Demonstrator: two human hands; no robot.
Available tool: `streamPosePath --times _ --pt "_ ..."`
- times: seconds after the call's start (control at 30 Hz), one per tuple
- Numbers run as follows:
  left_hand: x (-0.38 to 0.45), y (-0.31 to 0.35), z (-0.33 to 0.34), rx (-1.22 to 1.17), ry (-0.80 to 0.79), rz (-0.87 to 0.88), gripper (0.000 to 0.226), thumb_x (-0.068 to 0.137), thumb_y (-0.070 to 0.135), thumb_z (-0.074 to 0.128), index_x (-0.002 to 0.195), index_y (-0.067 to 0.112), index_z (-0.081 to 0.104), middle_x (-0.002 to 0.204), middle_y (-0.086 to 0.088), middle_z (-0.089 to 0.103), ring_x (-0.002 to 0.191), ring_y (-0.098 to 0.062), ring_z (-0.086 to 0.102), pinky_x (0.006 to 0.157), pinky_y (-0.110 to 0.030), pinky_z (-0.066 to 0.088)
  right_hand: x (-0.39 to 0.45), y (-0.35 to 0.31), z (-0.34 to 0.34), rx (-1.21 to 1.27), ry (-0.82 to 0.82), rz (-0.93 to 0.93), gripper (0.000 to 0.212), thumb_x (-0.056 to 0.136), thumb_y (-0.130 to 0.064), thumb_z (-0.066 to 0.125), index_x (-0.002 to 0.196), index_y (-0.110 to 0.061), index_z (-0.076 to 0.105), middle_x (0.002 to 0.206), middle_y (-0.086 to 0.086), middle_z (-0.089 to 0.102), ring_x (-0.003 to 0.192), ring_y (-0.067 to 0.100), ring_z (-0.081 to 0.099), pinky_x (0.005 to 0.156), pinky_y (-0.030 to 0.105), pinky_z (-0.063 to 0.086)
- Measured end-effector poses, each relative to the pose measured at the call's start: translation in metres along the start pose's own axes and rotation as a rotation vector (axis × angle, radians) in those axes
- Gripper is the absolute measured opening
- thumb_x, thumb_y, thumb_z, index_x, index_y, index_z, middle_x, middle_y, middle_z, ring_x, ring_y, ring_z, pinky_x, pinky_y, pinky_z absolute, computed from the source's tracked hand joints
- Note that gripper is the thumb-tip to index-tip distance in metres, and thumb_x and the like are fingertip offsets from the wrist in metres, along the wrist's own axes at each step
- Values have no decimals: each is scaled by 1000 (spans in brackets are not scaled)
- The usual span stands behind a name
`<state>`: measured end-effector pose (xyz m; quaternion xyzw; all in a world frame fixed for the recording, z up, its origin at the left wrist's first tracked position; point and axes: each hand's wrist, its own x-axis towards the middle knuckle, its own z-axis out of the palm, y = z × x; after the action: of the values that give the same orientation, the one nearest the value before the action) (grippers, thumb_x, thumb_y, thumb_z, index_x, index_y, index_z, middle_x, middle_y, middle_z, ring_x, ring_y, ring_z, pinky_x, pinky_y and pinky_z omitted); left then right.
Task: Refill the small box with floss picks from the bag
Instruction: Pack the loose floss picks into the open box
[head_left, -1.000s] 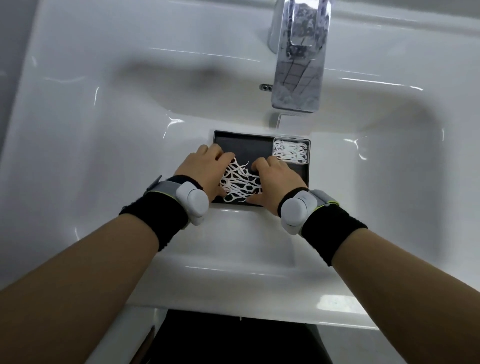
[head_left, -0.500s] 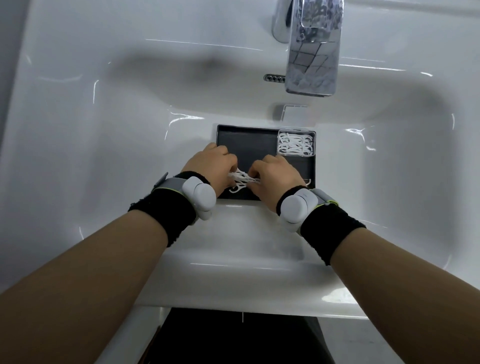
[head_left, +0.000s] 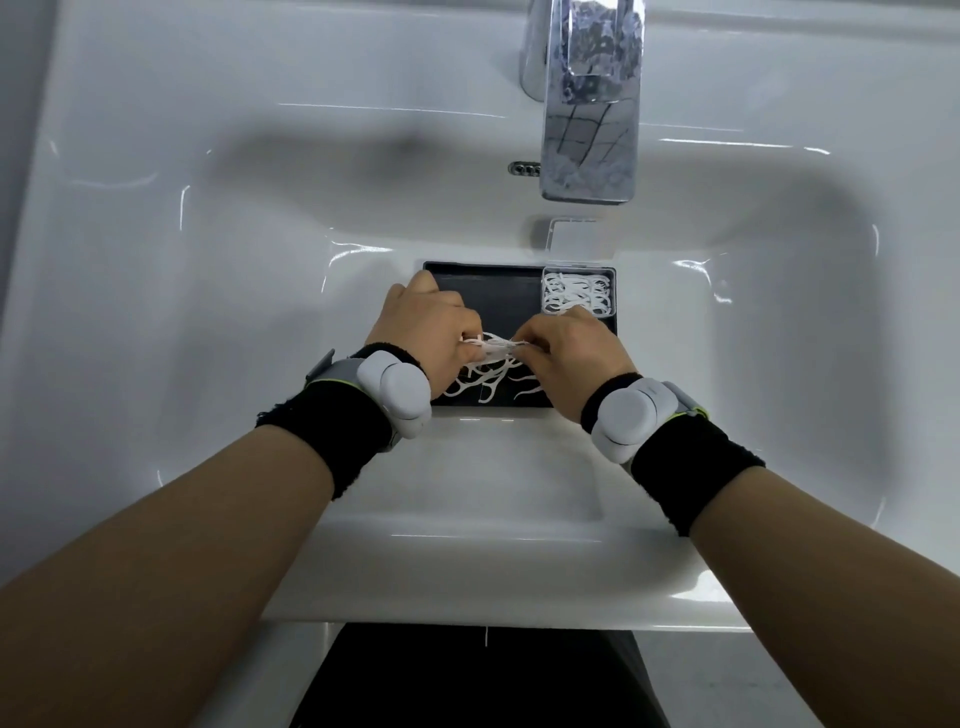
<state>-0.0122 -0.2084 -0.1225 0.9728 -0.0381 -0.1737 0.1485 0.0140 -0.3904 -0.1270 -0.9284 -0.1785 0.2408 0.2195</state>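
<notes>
A black tray (head_left: 493, 291) lies in the white sink. In its far right corner stands a small clear box (head_left: 577, 292) holding white floss picks, its lid (head_left: 571, 236) flipped open behind it. My left hand (head_left: 426, 332) and my right hand (head_left: 571, 353) meet over the tray's near half, both pinching a bunch of white floss picks (head_left: 488, 349). More loose picks (head_left: 485, 382) lie on the tray under the hands. No bag can be made out.
A chrome faucet (head_left: 589, 104) overhangs the basin just behind the box. An overflow slot (head_left: 523, 168) sits in the back wall of the sink (head_left: 208, 260). Both wrists wear black bands with white devices.
The spread-out picks on the tray have been gathered into a bunch between my two hands, and the bunch is now lifted a little off the tray. The camera has tilted slightly.
</notes>
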Motion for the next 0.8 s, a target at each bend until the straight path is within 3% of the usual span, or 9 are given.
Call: streamPosePath --times 0.2,0.33,0.5,0.7,0.8 --pt "5 2 -15 -107 -54 -75 17 86 43 59 90 30 69 86 5 63 107 -21 43 94 -38 34 4 16 -17 42 1 63 20 94 -35 54 98 -26 71 78 -6 56 101 21 49 77 28 38" --pt "6 0 -23 -205 -18 -204 14 85 41 62 91 31 70 95 -5 49 97 -31 51 92 -38 42 4 24 -19 61 -48 110 18 93 -35 55 94 -25 71 79 -5 60 96 25 56 78 30 44" --pt "20 17 -32 -298 33 -200 15 89 32 59 94 22 70 87 -4 58 93 -27 55 81 -32 42 2 25 -16 97 -88 73 25 88 -37 64 107 -22 70 97 -2 71 95 19 61 86 30 49" --pt "52 51 -23 -297 15 -161 18 92 26 56 104 19 68 100 -11 66 100 -29 55 83 -32 41 7 42 -34 313 116 177 43 86 -39 66 124 -23 51 90 -6 64 80 14 58 75 25 44" --pt "64 64 -16 -290 -2 -145 19 93 26 56 106 18 67 100 -11 66 99 -28 55 83 -32 43 11 51 -46 293 155 138 37 92 -34 60 127 -23 55 92 -7 65 83 13 57 78 22 43"
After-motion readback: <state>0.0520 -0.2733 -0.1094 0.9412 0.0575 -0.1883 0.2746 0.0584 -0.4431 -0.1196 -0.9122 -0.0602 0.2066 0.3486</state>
